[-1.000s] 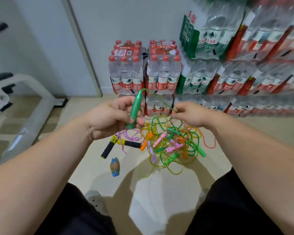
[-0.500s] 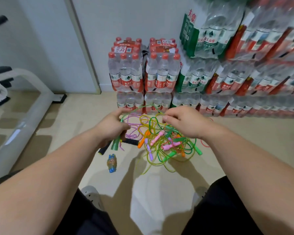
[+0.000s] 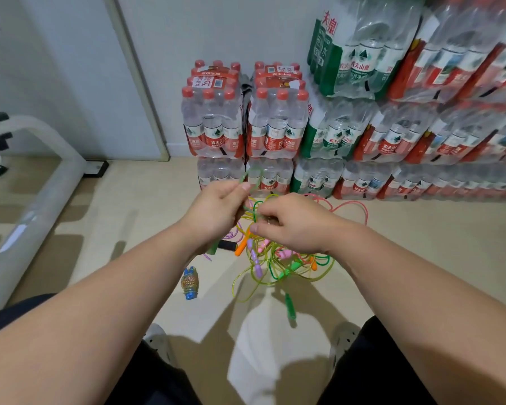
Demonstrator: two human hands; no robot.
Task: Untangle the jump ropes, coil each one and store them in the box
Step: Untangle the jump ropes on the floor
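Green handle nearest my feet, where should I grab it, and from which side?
Take the green handle round its middle, from above, pinching across its narrow width. It sits clear of the tangle, lengthwise toward you, and its cord seems to leave the far end, so the sides are free.

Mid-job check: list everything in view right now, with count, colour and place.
jump rope tangle: one heap, rope count unclear; green, yellow, pink, purple, orange; floor centre.
green handle: one, green, floor, near side of heap.
pink cord: one loop, pink, floor right of heap.
black handle: one, black, heap's left edge.
small object: one, blue and yellow, floor left of heap.
water bottle packs: many, red or green labels, stacked against wall.
frame: one, white, left.
box: none in view.
shoes: two, pale grey, bottom.
left hand: pinches green cord above heap.
right hand: pinches cords atop heap.
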